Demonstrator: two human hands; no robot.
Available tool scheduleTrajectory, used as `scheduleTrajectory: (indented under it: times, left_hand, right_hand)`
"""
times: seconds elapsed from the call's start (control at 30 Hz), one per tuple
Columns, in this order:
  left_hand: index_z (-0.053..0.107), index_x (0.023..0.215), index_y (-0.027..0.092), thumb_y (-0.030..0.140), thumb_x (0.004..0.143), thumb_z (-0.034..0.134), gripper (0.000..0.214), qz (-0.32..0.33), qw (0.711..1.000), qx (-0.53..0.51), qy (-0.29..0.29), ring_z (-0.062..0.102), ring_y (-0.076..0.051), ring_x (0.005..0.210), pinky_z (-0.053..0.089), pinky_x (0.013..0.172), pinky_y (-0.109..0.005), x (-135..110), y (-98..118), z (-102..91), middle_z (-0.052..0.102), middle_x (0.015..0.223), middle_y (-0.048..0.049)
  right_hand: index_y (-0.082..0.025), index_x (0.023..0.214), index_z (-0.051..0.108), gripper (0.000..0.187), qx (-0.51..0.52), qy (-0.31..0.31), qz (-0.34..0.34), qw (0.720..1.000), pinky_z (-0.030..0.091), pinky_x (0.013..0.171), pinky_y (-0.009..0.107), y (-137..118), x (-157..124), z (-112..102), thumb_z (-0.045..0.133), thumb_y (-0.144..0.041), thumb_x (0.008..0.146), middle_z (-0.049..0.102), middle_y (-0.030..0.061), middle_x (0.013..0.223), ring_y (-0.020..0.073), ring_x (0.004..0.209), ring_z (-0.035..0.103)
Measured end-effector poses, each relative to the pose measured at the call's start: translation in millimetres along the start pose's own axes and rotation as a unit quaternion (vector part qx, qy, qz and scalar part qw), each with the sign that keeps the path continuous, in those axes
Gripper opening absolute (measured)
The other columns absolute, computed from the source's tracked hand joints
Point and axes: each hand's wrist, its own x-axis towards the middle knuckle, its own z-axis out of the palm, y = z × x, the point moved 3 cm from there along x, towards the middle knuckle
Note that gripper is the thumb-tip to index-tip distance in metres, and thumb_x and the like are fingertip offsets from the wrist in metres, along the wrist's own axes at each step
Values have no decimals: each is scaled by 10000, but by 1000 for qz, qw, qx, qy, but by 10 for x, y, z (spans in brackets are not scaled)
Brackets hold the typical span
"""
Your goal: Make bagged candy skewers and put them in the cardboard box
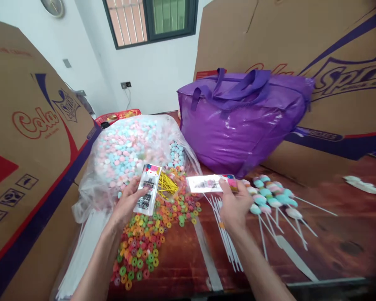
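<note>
My left hand (128, 202) pinches a printed plastic packet (148, 192) upright, its thumb across the front. Dark print fills its middle, with a colourful pattern at the top. In my right hand (235, 205) is another printed plastic packet (203, 184), held sideways with the thumb on its patterned end. Yellow twist ties (167, 184) lie just right of the left packet. Below both hands spread colourful gummy rings (141, 242). White sticks (224, 234) lie beside my right wrist, and marshmallow skewers (271, 196) are grouped to the right of that hand.
A big clear bag of pastel marshmallows (125, 146) stands at the back left. Behind my right hand is a purple zip bag (238, 121). Cardboard boxes (28, 125) flank the table (181, 259). A bundle of white sticks (84, 255) lies near my left forearm.
</note>
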Motion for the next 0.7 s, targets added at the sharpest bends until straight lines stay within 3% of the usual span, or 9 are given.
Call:
scheduleTrajectory:
  times: [0.1,0.17,0.27,0.33,0.4,0.47,0.6,0.7]
  left_hand:
    - [590,1146,201,381,693,777,521,23,999,42,-7,685,-210,799,509,682,-282,197,159,-145,728,1037,-66]
    - [576,1137,216,381,711,747,488,63,994,95,-2,672,-207,798,504,678,-286,360,309,-277,722,1025,-59]
    - [598,1070,216,349,700,713,410,170,963,207,45,649,-229,895,496,738,-305,683,605,-525,707,1026,-61]
    - [637,1016,205,309,658,701,378,234,921,300,83,634,-248,950,486,793,-320,947,823,-689,693,1012,-60]
    - [669,1015,202,291,627,693,398,243,882,393,90,634,-254,936,477,806,-323,1242,1026,-820,692,994,-50]
    - [687,1042,194,301,623,697,432,204,859,464,68,634,-252,883,475,770,-322,1542,1212,-917,698,969,-50]
    - [688,1078,169,305,625,713,474,170,829,531,49,598,-204,716,453,665,-307,2076,1570,-1009,682,904,-52]
    - [672,1115,146,315,662,717,485,167,816,553,20,592,-189,684,452,665,-301,2435,1688,-971,672,843,-46]
  right_hand:
    - [-168,900,713,219,-31,-25,-94,995,514,749,335,-8,114,226,678,-366,814,686,32,824,186,769,617]
    - [-193,910,732,178,-53,-127,-182,974,508,801,369,40,110,354,616,-315,854,697,65,930,220,873,642]
    - [-239,855,745,203,-165,-289,-301,894,483,807,398,249,-2,401,545,-209,852,707,68,979,249,931,644]
    - [-249,897,739,250,-256,-337,-335,842,464,796,402,419,-68,335,532,-134,818,718,62,992,258,926,641]
    - [-245,969,725,308,-308,-351,-345,814,462,785,399,523,-99,253,526,-90,792,716,66,1019,262,921,638]
    - [-239,1011,712,328,-327,-361,-348,801,472,781,394,544,-107,204,528,-83,788,707,73,1046,262,920,637]
    - [-235,1062,698,328,-351,-386,-356,775,491,820,415,491,-119,208,548,-110,799,692,86,1104,275,958,638]
    - [-240,1124,687,362,-375,-380,-362,764,498,836,437,512,-144,206,551,-131,806,682,104,1151,293,997,630]
